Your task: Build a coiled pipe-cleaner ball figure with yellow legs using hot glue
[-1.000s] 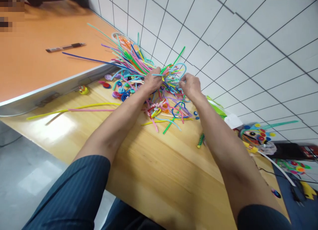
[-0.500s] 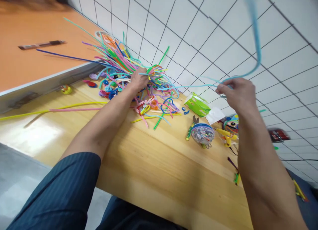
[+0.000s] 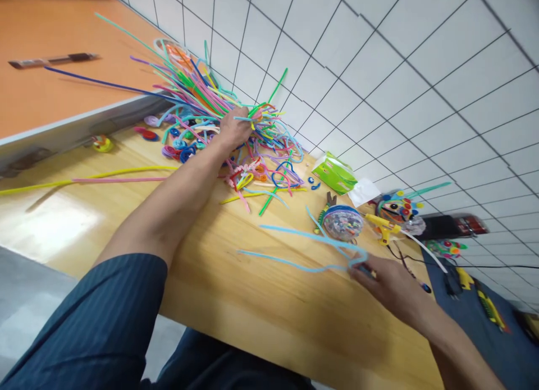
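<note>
My left hand (image 3: 236, 126) is closed around a thick bundle of many-coloured pipe cleaners (image 3: 202, 92) at the back of the wooden table, by the tiled wall. Their long ends fan out to the left. Around and below this hand lies a loose heap of bent and coiled pipe cleaners (image 3: 261, 174). Lower down on the right, my right hand (image 3: 379, 278) pinches several light blue pipe cleaners (image 3: 303, 233). Their free ends point left over the wooden table (image 3: 236, 289); one bends into a loop at the fingers.
A green tissue pack (image 3: 334, 173), pliers (image 3: 322, 216), a round clear container (image 3: 343, 223) and a yellow glue gun (image 3: 383, 227) stand right of the heap. Decorated crafts (image 3: 398, 206) lie beyond. An orange surface (image 3: 50, 98) with a pen (image 3: 54, 60) is at upper left.
My right hand has come down from in front of the wall to low over the table, with the light blue pipe cleaners now pointing left. My left hand stays on the bundle.
</note>
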A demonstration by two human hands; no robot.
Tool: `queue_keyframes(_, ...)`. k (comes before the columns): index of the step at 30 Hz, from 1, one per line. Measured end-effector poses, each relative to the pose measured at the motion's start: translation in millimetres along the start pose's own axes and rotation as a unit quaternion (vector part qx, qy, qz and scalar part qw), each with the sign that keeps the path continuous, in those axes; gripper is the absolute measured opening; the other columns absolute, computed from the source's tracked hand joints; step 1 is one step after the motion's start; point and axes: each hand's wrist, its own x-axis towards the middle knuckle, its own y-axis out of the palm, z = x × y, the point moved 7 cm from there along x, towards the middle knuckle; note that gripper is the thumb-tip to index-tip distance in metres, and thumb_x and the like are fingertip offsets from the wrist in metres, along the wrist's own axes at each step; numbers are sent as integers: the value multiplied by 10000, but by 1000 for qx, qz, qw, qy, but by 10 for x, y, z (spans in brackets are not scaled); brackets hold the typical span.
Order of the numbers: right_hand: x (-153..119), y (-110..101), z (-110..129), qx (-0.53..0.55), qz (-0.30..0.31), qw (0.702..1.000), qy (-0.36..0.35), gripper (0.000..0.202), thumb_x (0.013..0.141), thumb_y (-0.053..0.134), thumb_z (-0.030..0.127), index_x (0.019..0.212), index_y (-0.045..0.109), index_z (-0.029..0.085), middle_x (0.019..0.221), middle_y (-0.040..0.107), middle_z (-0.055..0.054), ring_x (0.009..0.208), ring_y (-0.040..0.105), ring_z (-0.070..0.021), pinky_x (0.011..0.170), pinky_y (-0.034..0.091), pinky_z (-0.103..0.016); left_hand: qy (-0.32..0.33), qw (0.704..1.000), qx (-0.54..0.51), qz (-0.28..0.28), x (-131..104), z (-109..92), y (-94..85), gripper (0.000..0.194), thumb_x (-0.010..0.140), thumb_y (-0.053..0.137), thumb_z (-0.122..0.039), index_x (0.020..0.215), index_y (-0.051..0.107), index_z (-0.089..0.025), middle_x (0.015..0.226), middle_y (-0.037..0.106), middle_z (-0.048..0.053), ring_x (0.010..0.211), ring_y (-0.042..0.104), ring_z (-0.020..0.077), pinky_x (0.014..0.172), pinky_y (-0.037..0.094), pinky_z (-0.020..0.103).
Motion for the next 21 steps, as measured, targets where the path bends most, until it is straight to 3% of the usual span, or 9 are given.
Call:
queue_keyframes(3, -154, 300, -94, -81, 117, 989, 30, 210, 993, 571, 253, 875, 742, 285, 815, 856, -37, 763, 844, -278, 665, 548, -340, -30, 999, 7, -21, 4, 36, 15, 511, 1127, 384, -290, 1499, 673, -93, 1507, 693, 271, 1407, 673, 458, 1174, 522, 496)
queue_keyframes(5, -187, 299, -154, -116, 154, 981, 36, 197, 965, 613, 233, 966, 797, 302, 975, 906, -54, 927, 888, -329, 751, 620, -392, -34, 999, 2, -35, -3, 40, 25, 485, 1111, 433, -282, 1475, 704, -111, 1481, 714, 254, 1390, 685, 446, 1159, 531, 480)
queue_keyframes(8, -52, -20, -109, -113, 121, 986, 19, 267, 918, 725, 352, 1151, 855, 363, 1237, 905, -64, 1113, 878, -396, 913, 686, -508, -27, 998, -3, -59, -27, 34, 13, 435, 1101, 486, -277, 1436, 730, -143, 1451, 739, 230, 1367, 694, 432, 1128, 546, 467)
queue_keyframes(10, 207, -363, 46, -77, 57, 995, -7, 286, 923, 729, 455, 1156, 869, 364, 1239, 903, -64, 1105, 874, -392, 950, 687, -523, -29, 997, -4, -68, -49, 30, -4, 410, 1107, 490, -272, 1420, 734, -169, 1460, 743, 220, 1359, 695, 425, 1111, 550, 466)
queue_keyframes(12, 620, -675, 244, -46, 3, 998, -31, 298, 1000, 643, 495, 1152, 869, 374, 1141, 912, -33, 1054, 871, -335, 948, 667, -470, -35, 997, -8, -67, -68, 23, -17, 391, 1123, 484, -269, 1419, 724, -186, 1481, 734, 214, 1362, 693, 410, 1106, 544, 453)
queue_keyframes(15, 1478, -1010, 452, -77, -105, 991, -18, 270, 1023, 644, 444, 1101, 871, 321, 1076, 903, -42, 1009, 842, -298, 916, 627, -412, -39, 997, -9, -58, -87, 0, -32, 369, 1123, 490, -223, 1413, 711, -163, 1475, 728, 219, 1367, 693, 398, 1106, 533, 434)
queue_keyframes(17, 2102, -1052, 482, -98, -140, 985, 24, 278, 1032, 648, 409, 1127, 868, 266, 1161, 895, -80, 1120, 818, -312, 960, 609, -409, -34, 998, -2, -55, -89, -13, -34, 379, 1095, 497, -172, 1404, 713, -138, 1459, 730, 227, 1366, 695, 403, 1104, 536, 432)
queue_keyframes(21, 3084, -830, 445, -66, -138, 983, 99, 354, 1058, 653, 339, 1330, 823, 189, 1408, 835, -147, 1313, 764, -317, 1078, 588, -398, -18, 998, -28, -53, -66, 19, -6, 401, 1076, 504, -181, 1409, 726, -151, 1471, 720, 213, 1366, 698, 385, 1159, 528, 417)
